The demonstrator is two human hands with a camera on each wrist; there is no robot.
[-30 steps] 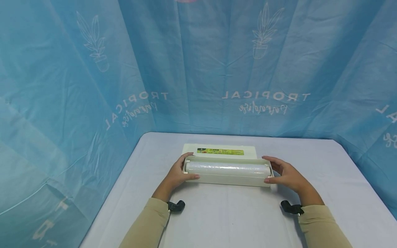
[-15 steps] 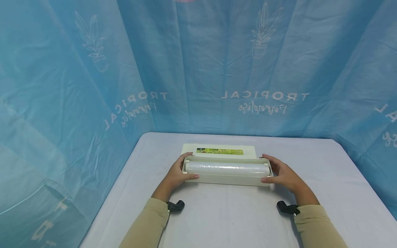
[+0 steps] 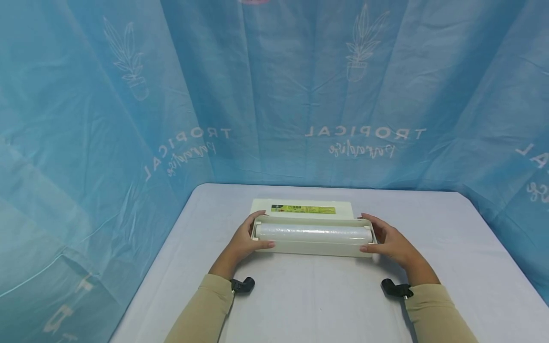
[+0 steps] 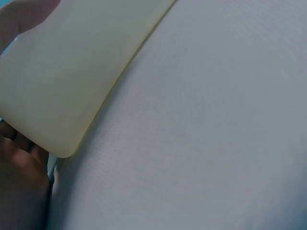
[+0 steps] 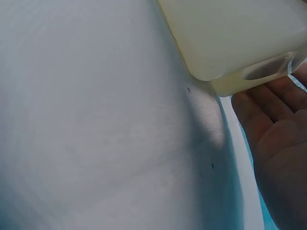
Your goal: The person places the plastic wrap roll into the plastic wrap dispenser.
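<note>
A cream cling film dispenser (image 3: 317, 248) lies lengthwise on the table, its top side uncovered. Inside it sits a roll of clear cling film (image 3: 315, 233). My left hand (image 3: 246, 240) grips the dispenser's left end, thumb along the front wall and fingers round the end. At the other end my right hand (image 3: 396, 247) holds it the same way, thumb on the front corner. Just behind lies a flat cream lid (image 3: 261, 206) with a yellow-green label (image 3: 303, 209); whether it is joined to the dispenser I cannot tell. In the left wrist view the dispenser's front wall (image 4: 81, 72) fills the upper left.
A white cloth covers the table (image 3: 317, 305), whose rounded far corners show. Blue printed curtains (image 3: 279, 119) hang behind it and along its sides. Small black wrist cameras (image 3: 243, 285) are strapped near both beige sleeves.
My right hand has shifted slightly left, its thumb a little further along the dispenser's front. The left hand keeps its hold, and the dispenser stays nearly in place.
</note>
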